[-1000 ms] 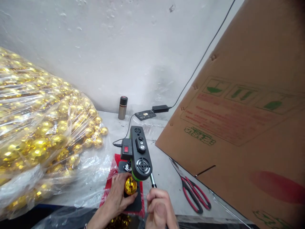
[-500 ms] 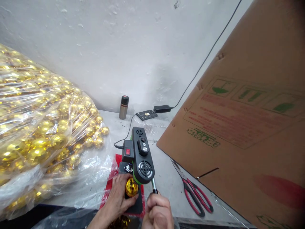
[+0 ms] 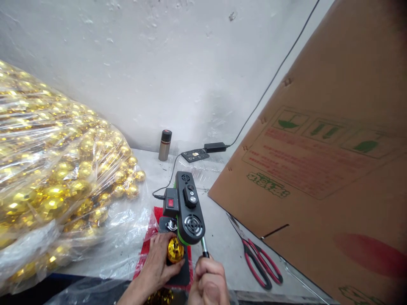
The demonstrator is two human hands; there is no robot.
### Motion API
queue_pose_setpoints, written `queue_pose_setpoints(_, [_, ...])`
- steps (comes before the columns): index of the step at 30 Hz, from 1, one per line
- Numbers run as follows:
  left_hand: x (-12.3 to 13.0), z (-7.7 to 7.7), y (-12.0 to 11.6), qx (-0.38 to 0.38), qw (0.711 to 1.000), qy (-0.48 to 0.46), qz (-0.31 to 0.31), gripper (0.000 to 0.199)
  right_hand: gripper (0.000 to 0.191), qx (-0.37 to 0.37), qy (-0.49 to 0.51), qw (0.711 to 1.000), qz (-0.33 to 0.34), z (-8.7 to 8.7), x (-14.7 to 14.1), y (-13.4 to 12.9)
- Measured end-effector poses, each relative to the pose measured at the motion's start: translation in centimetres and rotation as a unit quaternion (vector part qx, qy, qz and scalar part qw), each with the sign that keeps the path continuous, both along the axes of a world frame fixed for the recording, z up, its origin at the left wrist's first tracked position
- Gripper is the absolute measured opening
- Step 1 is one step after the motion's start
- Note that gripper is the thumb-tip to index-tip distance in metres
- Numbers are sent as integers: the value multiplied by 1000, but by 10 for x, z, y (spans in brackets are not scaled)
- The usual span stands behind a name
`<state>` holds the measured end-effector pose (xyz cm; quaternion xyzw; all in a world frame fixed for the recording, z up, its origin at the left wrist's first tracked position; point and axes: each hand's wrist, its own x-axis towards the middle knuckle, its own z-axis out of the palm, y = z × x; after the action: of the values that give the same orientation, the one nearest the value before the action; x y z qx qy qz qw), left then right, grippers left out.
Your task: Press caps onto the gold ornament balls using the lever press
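Under the front end of a black machine (image 3: 190,207), a shiny gold faceted ball (image 3: 175,250) rests on the machine's dark base plate (image 3: 179,277). My left hand (image 3: 157,262) grips this ball, fingers behind it and thumb on its near side. The fingers of my right hand (image 3: 210,277) are wrapped round the dark end of a metal lever (image 3: 204,246) at the machine's right side. A red switch (image 3: 171,202) shows on the box at the machine's left.
Clear plastic full of gold balls (image 3: 60,182) covers the left side. A large cardboard box (image 3: 318,169) stands at the right, beside red-and-black scissors (image 3: 259,258). A small bottle (image 3: 164,145) and a power adapter (image 3: 215,147) lie near the wall, with a cable running up.
The view has shifted slightly. Both hands keep practically the same places on the ball and the lever.
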<state>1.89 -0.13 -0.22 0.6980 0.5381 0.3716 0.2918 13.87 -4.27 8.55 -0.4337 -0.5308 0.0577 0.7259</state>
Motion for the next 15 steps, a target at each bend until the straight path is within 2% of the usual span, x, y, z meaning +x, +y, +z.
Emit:
queue_pose_setpoints(6, [2, 0, 0, 11, 1000, 2, 6, 47, 45, 56, -10, 998, -24, 5, -7, 9])
queue_pose_setpoints(15, [3, -1, 3, 20, 1000, 0, 12, 49, 45, 99, -18, 994, -40, -2, -4, 19])
